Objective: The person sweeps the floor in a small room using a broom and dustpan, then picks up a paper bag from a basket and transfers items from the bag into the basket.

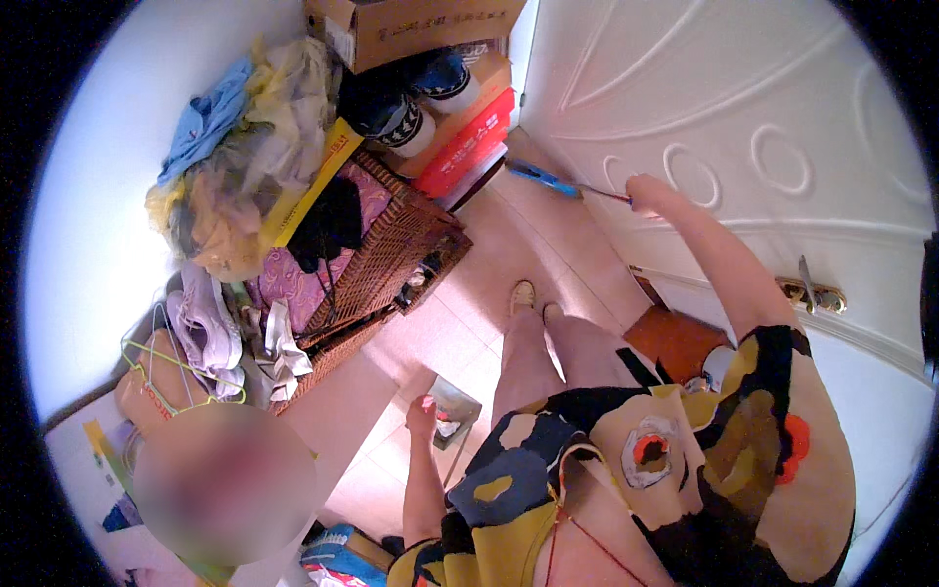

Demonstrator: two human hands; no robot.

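Observation:
My right hand (649, 197), stretched toward the white panelled door (631, 88), is closed around the thin handle of a blue-headed broom (543, 177). The broom's head is low by the door, near the end of a red box (469, 150). Lower in the view, my left hand (421, 420) has its fingers curled, and a small pink piece shows in them. What that piece belongs to is hidden. Just beyond this hand, partly covered by it, is a grey dustpan-like container (462, 411) with pale and reddish scraps inside.
A wicker chest (389, 242) along the wall carries plastic bags (286, 110) and a black cloth (330, 220). Beside it are pale sneakers (209, 326) and clothes hangers (183, 381). Dark patterned shoes (403, 125) sit near a cardboard box (433, 29). A brass door handle (810, 293) juts out at right.

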